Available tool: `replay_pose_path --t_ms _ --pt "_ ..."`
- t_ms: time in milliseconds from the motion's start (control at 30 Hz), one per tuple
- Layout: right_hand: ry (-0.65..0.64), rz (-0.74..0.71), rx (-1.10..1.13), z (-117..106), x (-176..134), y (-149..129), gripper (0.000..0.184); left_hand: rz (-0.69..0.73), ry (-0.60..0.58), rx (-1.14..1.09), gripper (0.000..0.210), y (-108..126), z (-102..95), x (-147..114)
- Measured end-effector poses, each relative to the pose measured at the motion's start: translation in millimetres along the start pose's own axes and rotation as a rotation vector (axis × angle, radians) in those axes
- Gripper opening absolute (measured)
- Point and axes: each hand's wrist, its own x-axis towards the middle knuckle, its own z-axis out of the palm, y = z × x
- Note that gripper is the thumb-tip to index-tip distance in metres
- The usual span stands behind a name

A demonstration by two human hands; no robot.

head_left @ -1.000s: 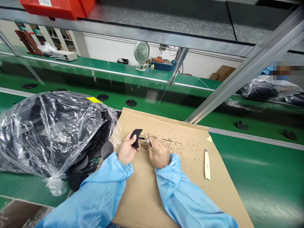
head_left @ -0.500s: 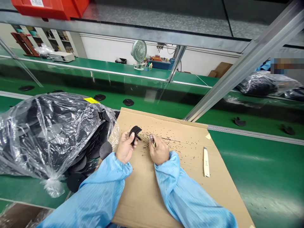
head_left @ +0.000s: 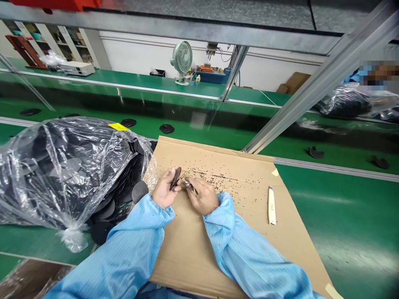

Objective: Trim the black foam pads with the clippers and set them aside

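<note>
My left hand [head_left: 165, 191] is closed on a thin black disc [head_left: 176, 178], pinched between thumb and fingers and turned nearly edge-on. My right hand [head_left: 203, 196] grips a small shiny metal clipper [head_left: 188, 185], its tip close to the disc; I cannot tell whether they touch. Both hands are over a cardboard sheet [head_left: 181, 249] strewn with tiny black bits [head_left: 218, 177]. At left, many similar black discs [head_left: 107, 209] spill out of a clear plastic bag [head_left: 59, 166]. One loose disc [head_left: 139, 191] lies by my left wrist.
A cream-handled cutter [head_left: 271, 206] lies on the cardboard at right. A metal post [head_left: 299, 91] rises behind the sheet's far edge. More black discs [head_left: 167, 128] rest on the green surface beyond. Overhead runs a shelf [head_left: 174, 25]. A fan [head_left: 182, 60] stands farther back.
The black disc has turned from showing its curved face to nearly edge-on. My right hand has shifted left with the clipper, nearer the disc. The view has tilted slightly down.
</note>
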Motion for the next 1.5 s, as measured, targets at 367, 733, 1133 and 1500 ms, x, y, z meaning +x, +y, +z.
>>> replay_pose_path --t_ms 367,733,1133,1500 --pt "-0.157 0.029 0.005 -2 1 -4 0.028 -0.034 -0.063 0.078 0.027 -3 -5.1 4" --pt "-0.229 0.097 0.069 -4 0 -4 0.03 -0.041 -0.079 0.109 0.027 -2 -7.0 4" --pt "-0.513 0.166 -0.064 -20 11 -13 0.034 -0.026 0.1 0.223 0.023 -3 2.0 0" --pt "-0.374 0.172 0.198 -17 9 -18 0.019 -0.117 -0.042 0.11 0.011 0 -3.4 0"
